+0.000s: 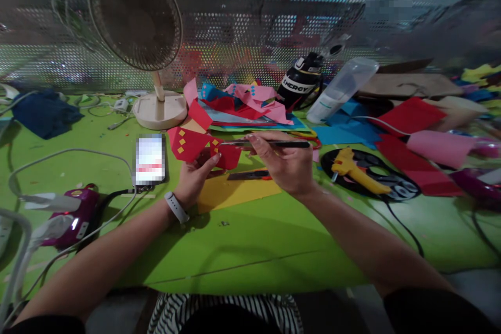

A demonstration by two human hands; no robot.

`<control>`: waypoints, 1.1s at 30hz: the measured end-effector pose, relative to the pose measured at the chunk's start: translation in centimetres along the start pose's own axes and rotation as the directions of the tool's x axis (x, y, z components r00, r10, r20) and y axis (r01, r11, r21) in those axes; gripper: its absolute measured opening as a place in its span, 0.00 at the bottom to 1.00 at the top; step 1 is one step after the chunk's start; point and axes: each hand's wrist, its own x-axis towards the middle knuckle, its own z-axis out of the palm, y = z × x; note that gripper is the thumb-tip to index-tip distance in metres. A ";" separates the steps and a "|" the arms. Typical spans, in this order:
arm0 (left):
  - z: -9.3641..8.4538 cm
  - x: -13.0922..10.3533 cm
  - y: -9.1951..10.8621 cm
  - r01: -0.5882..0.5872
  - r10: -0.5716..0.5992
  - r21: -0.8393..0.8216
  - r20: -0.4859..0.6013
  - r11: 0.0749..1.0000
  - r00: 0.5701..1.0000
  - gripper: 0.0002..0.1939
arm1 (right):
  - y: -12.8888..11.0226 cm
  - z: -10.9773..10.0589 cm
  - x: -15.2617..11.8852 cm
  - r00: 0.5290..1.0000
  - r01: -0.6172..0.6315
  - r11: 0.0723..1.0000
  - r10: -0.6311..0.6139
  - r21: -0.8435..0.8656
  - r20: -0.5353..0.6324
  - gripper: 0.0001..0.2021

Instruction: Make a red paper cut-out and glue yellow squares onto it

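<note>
My left hand [195, 177] wears a pale wristband and pinches a folded red paper piece [188, 145] dotted with small yellow diamonds. In my right hand [284, 164] is a slim pair of dark tweezers [289, 143], held nearly level. Their thin tip points left and reaches the right part of the red paper, close to a yellow diamond [215, 143]; whether it touches cannot be made out. Beneath both hands lies a yellow sheet [238, 193], with a utility knife [248, 175] on it.
A phone [150, 159] and a fan [159, 109] stand left. Behind are pink and red paper pieces [250, 104], a black bottle [299, 83] and a clear bottle [342, 88]. Right lies a yellow glue gun [358, 172] on a black disc. Cables trail from a purple power adapter [72, 216].
</note>
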 end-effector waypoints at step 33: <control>0.1 -0.2 0.2 0.029 -0.028 -0.054 0.015 0.998 1.000 0.19 | 0.8 0.1 0.1 0.997 -0.052 0.992 0.045 0.112 0.068 0.07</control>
